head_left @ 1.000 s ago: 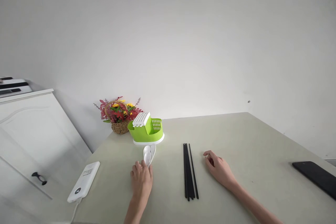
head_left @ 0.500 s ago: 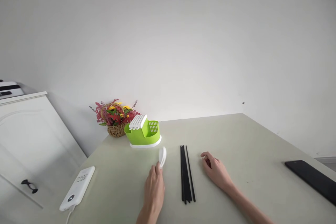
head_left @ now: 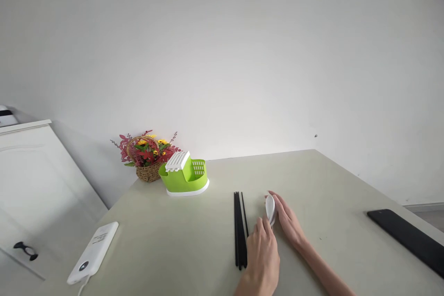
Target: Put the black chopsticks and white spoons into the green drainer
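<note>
My left hand [head_left: 263,253] is closed round the handle of a white spoon [head_left: 270,207], its bowl pointing away from me. A second white rim shows under the bowl, so spoons may be stacked there. My right hand [head_left: 287,220] lies along the right side of the bowl with its fingers stretched out, seeming to touch it. To the left lies a bundle of several black chopsticks [head_left: 238,231], with one set slightly apart; my left hand covers the near end of that one.
A green and white cutlery holder [head_left: 183,180] stands at the back left, beside a wicker basket of flowers [head_left: 149,157]. A white power bank with a cable [head_left: 93,252] lies at the left edge, a black phone [head_left: 404,238] at the right. A white cabinet [head_left: 41,194] stands left.
My left hand has carried the white spoon rightward over the chopsticks to my right hand. My right hand's fingers have straightened from a loose curl. The view has shifted slightly right.
</note>
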`<state>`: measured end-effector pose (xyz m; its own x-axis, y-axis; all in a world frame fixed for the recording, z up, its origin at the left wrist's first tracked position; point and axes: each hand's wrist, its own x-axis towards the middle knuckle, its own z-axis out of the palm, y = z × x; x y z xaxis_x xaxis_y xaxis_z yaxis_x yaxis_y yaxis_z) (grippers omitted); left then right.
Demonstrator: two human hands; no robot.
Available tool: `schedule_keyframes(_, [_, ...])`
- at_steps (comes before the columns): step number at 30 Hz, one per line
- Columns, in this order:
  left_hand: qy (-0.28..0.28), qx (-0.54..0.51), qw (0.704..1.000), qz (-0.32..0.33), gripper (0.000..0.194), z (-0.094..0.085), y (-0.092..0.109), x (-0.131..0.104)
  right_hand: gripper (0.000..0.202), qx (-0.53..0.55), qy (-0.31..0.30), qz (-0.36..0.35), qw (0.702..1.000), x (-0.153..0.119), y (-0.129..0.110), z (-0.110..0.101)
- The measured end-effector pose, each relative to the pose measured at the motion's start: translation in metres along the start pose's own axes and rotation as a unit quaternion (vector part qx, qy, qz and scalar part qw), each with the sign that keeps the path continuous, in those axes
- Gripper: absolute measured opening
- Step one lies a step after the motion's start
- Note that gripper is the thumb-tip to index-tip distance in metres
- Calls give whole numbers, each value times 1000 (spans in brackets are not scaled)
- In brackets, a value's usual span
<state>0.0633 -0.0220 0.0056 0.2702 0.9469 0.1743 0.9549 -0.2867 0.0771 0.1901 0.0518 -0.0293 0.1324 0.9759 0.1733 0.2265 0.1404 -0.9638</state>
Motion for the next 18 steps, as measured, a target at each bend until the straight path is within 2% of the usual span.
schedule_keyframes(6, [-57,-20,998,0,67,-4,-2,-1,53,-32,14,-12,999,5,7,8])
schedule_keyframes(12, [-21,-40,999,0,62,7,-3,1,45,-64,10,-31,997,7,12,12])
schedule_keyframes(18, [13,-4,1000,5,42,25,-1,5,44,-81,17,-34,996,5,11,12])
